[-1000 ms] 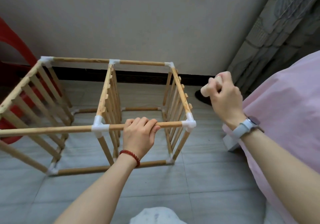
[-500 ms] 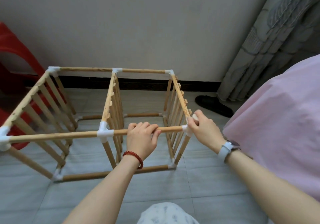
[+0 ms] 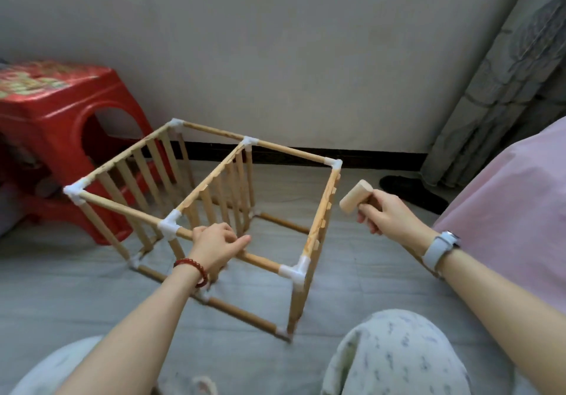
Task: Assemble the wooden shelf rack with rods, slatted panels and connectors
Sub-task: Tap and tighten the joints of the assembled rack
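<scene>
**Mallet lifted off the corner; rack held at the front rod**

Half a second ago the right hand sat at the near right connector; now the right hand [image 3: 386, 214] is raised beside the rack, well apart from it. Its fingers curl round the handle of a small wooden mallet [image 3: 356, 196], head pointing toward the right slatted panel [image 3: 321, 223]. Left hand [image 3: 218, 247] fingers curl over the top front rod [image 3: 260, 262], between the middle connector [image 3: 169, 226] and the corner connector [image 3: 294, 271]. Shelf rack [image 3: 214, 180] stands on the grey floor [image 3: 92, 287], red stool [image 3: 61, 137] behind left.
</scene>
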